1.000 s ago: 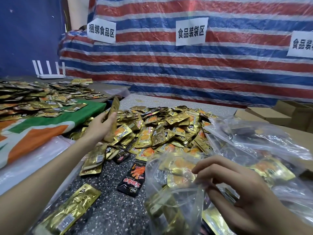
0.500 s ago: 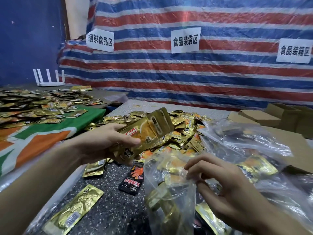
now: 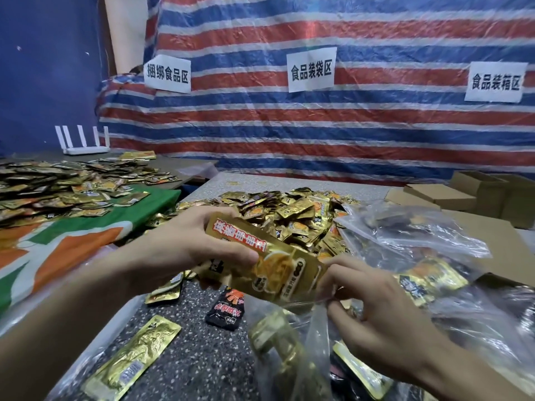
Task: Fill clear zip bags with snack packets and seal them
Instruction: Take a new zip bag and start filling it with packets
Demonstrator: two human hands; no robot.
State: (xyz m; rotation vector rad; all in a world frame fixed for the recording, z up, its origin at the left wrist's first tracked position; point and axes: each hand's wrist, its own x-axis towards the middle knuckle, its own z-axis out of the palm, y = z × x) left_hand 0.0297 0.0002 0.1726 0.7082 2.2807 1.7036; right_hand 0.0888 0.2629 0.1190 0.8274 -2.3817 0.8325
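My left hand (image 3: 185,244) grips gold snack packets (image 3: 269,264) with red lettering, their lower end right at the mouth of a clear zip bag (image 3: 292,354). My right hand (image 3: 376,311) pinches the bag's open rim and holds it open. The bag holds gold packets inside. A big pile of gold snack packets (image 3: 292,218) lies on the speckled table just behind both hands.
A loose gold packet (image 3: 136,363) and a black packet (image 3: 228,308) lie near the front. Filled clear bags (image 3: 419,247) pile up at the right, with cardboard boxes (image 3: 474,195) behind. More packets (image 3: 63,183) cover the green and orange cloth at the left.
My left hand picked packets from the pile and carried them right and down to the bag's mouth. My right hand kept hold of the bag's rim.
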